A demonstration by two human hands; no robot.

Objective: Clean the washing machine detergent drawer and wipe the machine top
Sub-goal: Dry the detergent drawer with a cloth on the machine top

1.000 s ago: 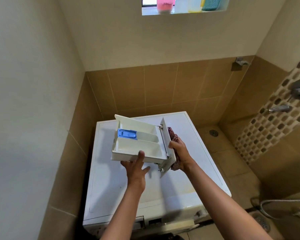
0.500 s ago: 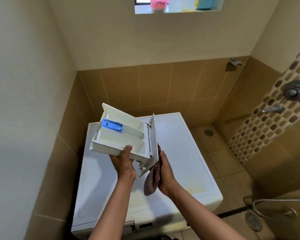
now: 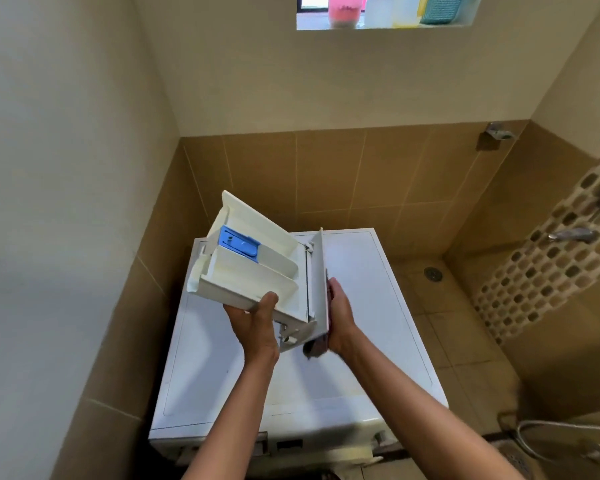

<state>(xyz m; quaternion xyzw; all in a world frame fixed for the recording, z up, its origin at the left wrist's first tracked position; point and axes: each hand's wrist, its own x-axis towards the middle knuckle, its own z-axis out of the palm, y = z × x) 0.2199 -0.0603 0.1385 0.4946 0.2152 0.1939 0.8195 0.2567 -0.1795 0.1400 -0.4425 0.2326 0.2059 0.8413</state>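
The white detergent drawer (image 3: 257, 268) with a blue insert (image 3: 238, 244) is held tilted in the air above the white washing machine top (image 3: 378, 317). My left hand (image 3: 257, 322) grips its near side wall from below, thumb over the rim. My right hand (image 3: 340, 315) presses a dark reddish cloth (image 3: 315, 348) flat against the outer face of the drawer's front panel (image 3: 317, 282); most of the cloth is hidden behind the panel.
The machine stands in a tiled corner, with a wall close on the left. A window ledge (image 3: 381, 26) above holds a pink cup, bottles and a teal basket. At the right are a shower tap (image 3: 572, 233), floor drain (image 3: 433, 273) and hose (image 3: 561, 441).
The drawer has tipped further up at its left end. My right hand with the cloth has slid up along the front panel, so less cloth hangs below.
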